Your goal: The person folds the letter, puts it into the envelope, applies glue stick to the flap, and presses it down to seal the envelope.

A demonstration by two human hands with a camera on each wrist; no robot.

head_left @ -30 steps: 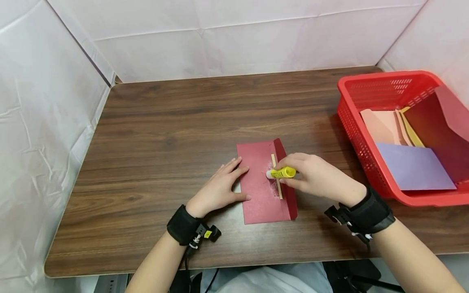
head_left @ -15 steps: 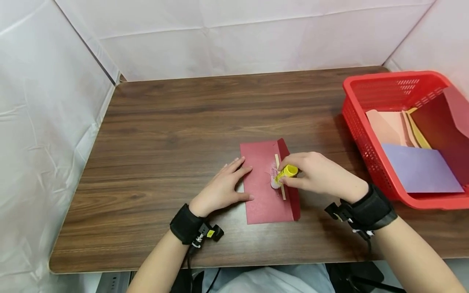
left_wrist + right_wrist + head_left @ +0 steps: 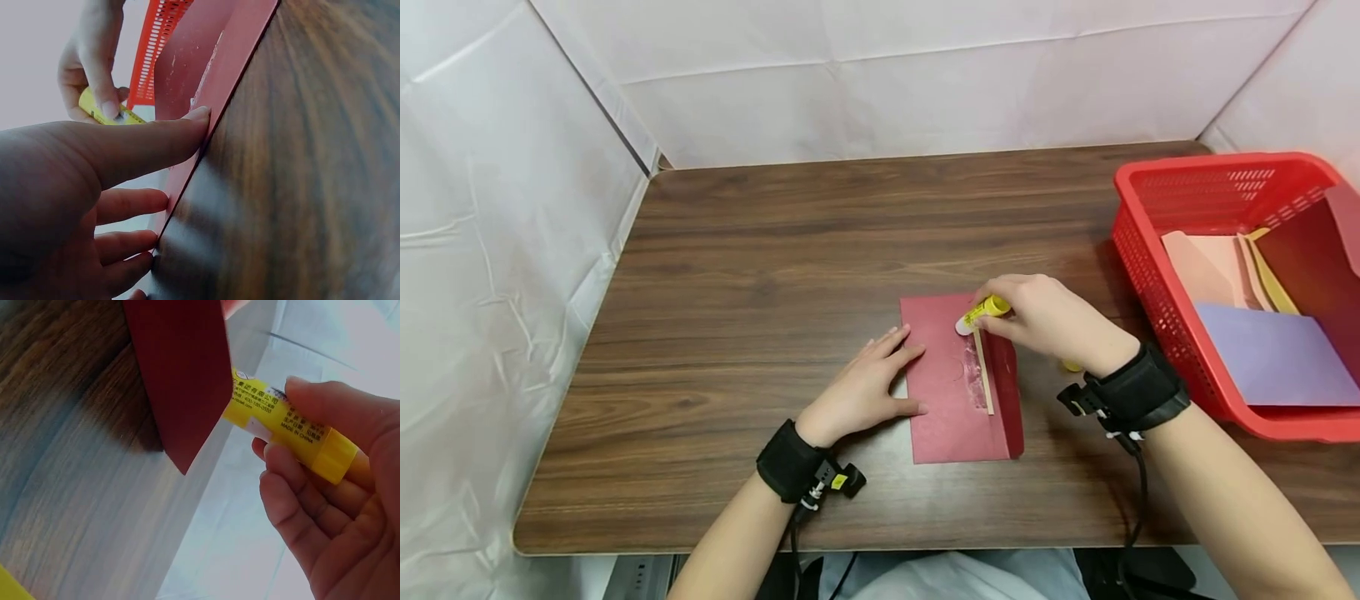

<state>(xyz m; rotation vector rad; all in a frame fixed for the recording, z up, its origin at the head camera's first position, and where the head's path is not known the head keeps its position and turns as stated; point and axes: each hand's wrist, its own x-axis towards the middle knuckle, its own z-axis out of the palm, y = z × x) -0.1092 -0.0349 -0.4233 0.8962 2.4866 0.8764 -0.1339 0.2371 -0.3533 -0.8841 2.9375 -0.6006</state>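
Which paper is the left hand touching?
The red paper on the table; the purple, peach, yellow and other red paper is in the basket.

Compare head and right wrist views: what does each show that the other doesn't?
Only the head view shows the red plastic basket, the pale strip and the white tip of the yellow glue stick. Only the right wrist view shows readable print on that glue stick, including "MADE IN CHINA". Both show the right hand holding it, and the red envelope.
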